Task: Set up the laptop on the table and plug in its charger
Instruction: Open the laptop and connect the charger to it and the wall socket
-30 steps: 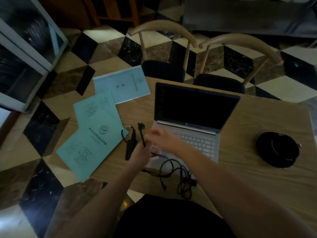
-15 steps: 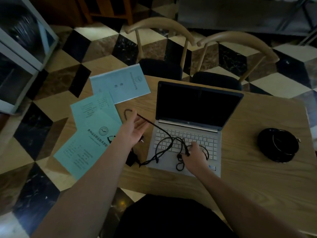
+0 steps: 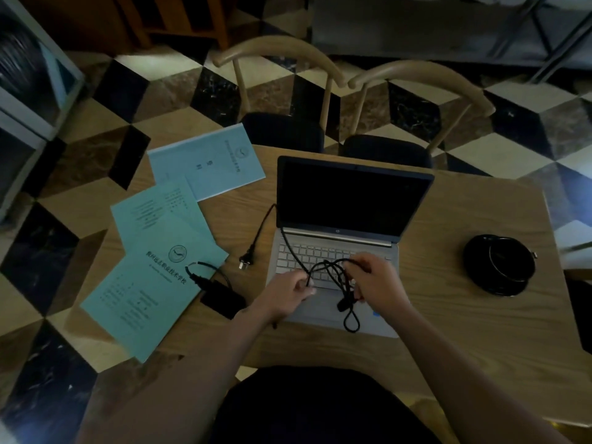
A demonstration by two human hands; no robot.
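A silver laptop (image 3: 339, 232) stands open on the wooden table (image 3: 448, 315), its screen dark. The black charger cable (image 3: 333, 277) lies tangled over the keyboard. My left hand (image 3: 288, 293) pinches one strand of it at the keyboard's left. My right hand (image 3: 374, 283) grips the bundle of loops just to the right. The charger's black brick (image 3: 222, 298) sits on the table left of the laptop. Its wall plug (image 3: 245, 262) lies on the table beside the laptop's left edge, with the cord running up toward the hinge.
Three light blue booklets (image 3: 153, 277) spread over the table's left side, partly overhanging the edge. A round black object (image 3: 499, 264) sits at the right. Two wooden chairs (image 3: 336, 91) stand behind the table on a checkered floor.
My left hand let go of the plug end, which now lies on the table, and came down to the keyboard. Both hands now hold the tangled cable together.
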